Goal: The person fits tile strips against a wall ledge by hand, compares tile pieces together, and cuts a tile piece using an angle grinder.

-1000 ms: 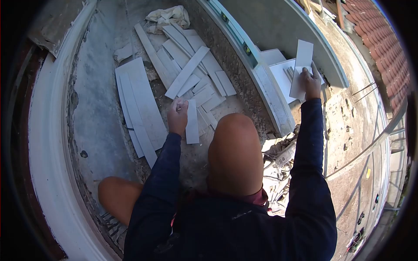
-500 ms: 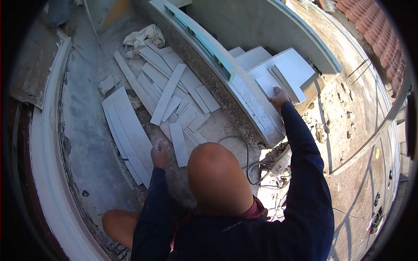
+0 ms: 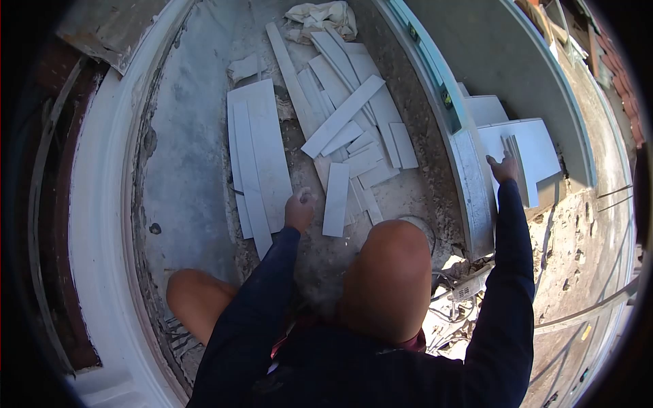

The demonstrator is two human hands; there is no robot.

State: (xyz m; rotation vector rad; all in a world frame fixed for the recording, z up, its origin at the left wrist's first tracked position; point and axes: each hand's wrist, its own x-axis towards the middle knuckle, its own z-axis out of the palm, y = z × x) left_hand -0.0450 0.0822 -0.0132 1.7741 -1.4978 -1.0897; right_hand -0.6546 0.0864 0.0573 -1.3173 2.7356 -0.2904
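Observation:
My left hand [image 3: 299, 207] is closed with its fingers curled in, just left of a short white tile strip [image 3: 336, 200]; what it may hold is too small to tell. Beside it on the left lie long white panels [image 3: 265, 149]. My right hand [image 3: 503, 168] reaches over the low wall, its fingers apart, at the edge of narrow strips [image 3: 520, 170] lying on a white board [image 3: 544, 146]. Many cut white pieces [image 3: 343, 115] lie crossed over each other on the floor.
A turquoise spirit level [image 3: 430, 64] rests along the low wall [image 3: 476, 197]. A crumpled cloth [image 3: 326, 19] lies beyond the cut pieces. Near my right forearm is a power tool [image 3: 471, 285] with a cord. A curved white ledge [image 3: 112, 204] runs along the left.
My right hand first held up a white tile, lowered it to the board, and now has its fingers spread there. The camera view has swung about; my left hand stays low near the panels.

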